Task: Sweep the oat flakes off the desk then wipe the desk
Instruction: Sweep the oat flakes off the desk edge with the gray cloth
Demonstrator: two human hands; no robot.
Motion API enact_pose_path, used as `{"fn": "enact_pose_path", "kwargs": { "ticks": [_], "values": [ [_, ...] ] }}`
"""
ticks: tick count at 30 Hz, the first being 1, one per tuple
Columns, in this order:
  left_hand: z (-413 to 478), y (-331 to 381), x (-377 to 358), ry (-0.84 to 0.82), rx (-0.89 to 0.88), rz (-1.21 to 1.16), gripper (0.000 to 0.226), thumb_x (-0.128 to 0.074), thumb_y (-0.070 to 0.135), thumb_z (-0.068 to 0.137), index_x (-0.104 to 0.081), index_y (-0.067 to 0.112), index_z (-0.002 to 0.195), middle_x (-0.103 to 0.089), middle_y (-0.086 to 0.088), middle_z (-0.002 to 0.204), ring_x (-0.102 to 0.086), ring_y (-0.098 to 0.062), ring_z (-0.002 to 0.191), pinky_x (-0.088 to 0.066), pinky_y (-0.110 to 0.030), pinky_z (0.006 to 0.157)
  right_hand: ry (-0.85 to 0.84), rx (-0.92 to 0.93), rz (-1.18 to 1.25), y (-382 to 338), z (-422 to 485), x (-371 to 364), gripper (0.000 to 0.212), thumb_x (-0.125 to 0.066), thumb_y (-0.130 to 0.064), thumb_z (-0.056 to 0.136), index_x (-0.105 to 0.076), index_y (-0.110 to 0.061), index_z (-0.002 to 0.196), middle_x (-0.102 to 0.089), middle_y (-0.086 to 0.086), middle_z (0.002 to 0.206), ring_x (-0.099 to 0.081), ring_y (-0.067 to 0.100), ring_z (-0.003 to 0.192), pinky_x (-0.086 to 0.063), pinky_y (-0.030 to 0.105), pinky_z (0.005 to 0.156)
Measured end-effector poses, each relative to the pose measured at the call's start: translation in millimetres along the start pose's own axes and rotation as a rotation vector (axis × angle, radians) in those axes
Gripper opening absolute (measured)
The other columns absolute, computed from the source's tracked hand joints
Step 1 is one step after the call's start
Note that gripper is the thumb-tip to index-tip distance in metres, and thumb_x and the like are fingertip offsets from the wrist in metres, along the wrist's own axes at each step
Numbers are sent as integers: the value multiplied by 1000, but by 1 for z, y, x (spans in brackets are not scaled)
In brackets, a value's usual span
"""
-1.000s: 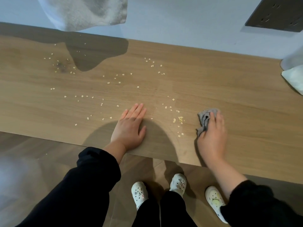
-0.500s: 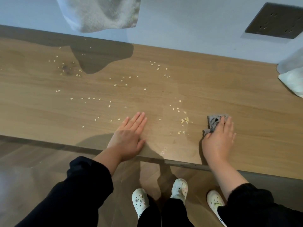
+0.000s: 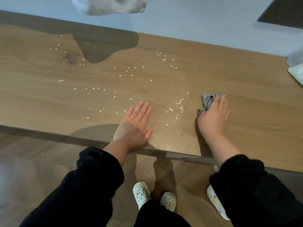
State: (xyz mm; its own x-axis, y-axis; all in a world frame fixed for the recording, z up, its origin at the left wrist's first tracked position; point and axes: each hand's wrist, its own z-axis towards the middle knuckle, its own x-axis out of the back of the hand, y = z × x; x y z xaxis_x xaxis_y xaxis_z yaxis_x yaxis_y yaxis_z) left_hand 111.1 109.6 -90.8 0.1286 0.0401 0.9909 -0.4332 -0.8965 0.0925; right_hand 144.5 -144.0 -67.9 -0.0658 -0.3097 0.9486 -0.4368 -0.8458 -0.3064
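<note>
Barely shifted since earlier, our left hand (image 3: 133, 126) lies flat and open on desk (image 3: 246, 89); right hand (image 3: 213, 118), fingers straight, presses cloth (image 3: 207, 99) just beside nearest flakes (image 3: 181, 109), best swept edgeward in overlapping strokes.

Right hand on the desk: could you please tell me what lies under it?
A crumpled grey cloth pokes out beneath the right hand on the desk; its remainder is covered.

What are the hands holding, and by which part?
Nothing is truly gripped: the right hand presses flat on the right part of a grey cloth lying on the desk. The left hand lies flat, empty.
</note>
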Motion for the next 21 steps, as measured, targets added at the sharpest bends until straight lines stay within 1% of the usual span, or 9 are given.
{"fn": "enact_pose_path", "kwargs": {
  "ticks": [2, 4, 7, 9, 10, 11, 13, 16, 21],
  "values": [
    [1, 0, 1, 5, 0, -14, 72, -23, 48, 92, -23, 4, 150, -20, -12, 158, -16, -25, 147, -11, -41, 118, -3, 0, 22, -16, 24, -2, 73, -48, -11, 95, -7, -8, 155, 0, 11, 163, 1, 26, 150, -1, 40, 122],
    [2, 0, 3, -3, 4, -34, 75, -19, 50, 91, -16, 7, 152, -13, -9, 160, -8, -22, 148, -4, -38, 118, -19, 57, 24, -33, 34, -8, 73, -50, -11, 95, -8, -7, 155, -1, 11, 163, 0, 26, 150, -2, 39, 122],
    [4, -2, 4, -9, 14, -43, 76, -17, 50, 89, -13, 9, 153, -9, -6, 161, -4, -20, 148, 0, -36, 118, -93, 313, -20, -43, 27, -18, 70, -47, -8, 94, -11, -7, 154, -4, 11, 163, -2, 25, 150, -2, 35, 122],
    [2, -1, 4, -3, 19, -58, 73, -20, 47, 90, -17, 9, 152, -13, -8, 160, -7, -22, 148, -4, -38, 119, -167, 483, -32, -32, 27, -11, 68, -44, -5, 94, -14, -8, 154, -5, 10, 163, -3, 23, 150, -2, 35, 122],
    [3, -3, 4, -2, 20, -70, 72, -21, 45, 90, -18, 8, 152, -15, -8, 160, -8, -22, 148, -6, -39, 120, -191, 510, -28, -24, 31, -5, 67, -43, -4, 94, -15, -9, 154, -6, 9, 163, -3, 22, 150, -3, 37, 123],
    [3, -2, 4, -7, 20, -86, 71, -21, 43, 90, -19, 9, 152, -15, -8, 160, -9, -22, 148, -7, -40, 120, -196, 491, -31, -13, 36, 1, 67, -43, -2, 93, -16, -9, 154, -8, 8, 163, -4, 22, 150, -3, 39, 123],
    [2, -4, 4, -5, 28, -113, 70, -21, 40, 89, -20, 9, 152, -16, -7, 160, -9, -22, 148, -9, -41, 120, -132, 371, -10, 7, 40, 11, 69, -44, 2, 91, -19, -9, 154, -10, 7, 163, -6, 22, 150, -4, 42, 122],
    [3, -4, 3, 6, 21, -140, 70, -21, 37, 88, -22, 8, 152, -17, -8, 159, -10, -22, 148, -7, -39, 120, -48, 228, 6, 8, 20, 9, 68, -45, 0, 91, -19, -8, 154, -11, 8, 163, -7, 23, 150, -8, 42, 123],
    [3, -4, 4, 0, 23, -152, 71, -19, 35, 86, -21, 8, 152, -17, -7, 160, -9, -21, 148, -2, -35, 119, -118, 291, 39, -25, -37, -11, 71, -45, -6, 93, -11, -13, 155, 0, 5, 164, 2, 21, 150, 1, 36, 122]
  ]
}}
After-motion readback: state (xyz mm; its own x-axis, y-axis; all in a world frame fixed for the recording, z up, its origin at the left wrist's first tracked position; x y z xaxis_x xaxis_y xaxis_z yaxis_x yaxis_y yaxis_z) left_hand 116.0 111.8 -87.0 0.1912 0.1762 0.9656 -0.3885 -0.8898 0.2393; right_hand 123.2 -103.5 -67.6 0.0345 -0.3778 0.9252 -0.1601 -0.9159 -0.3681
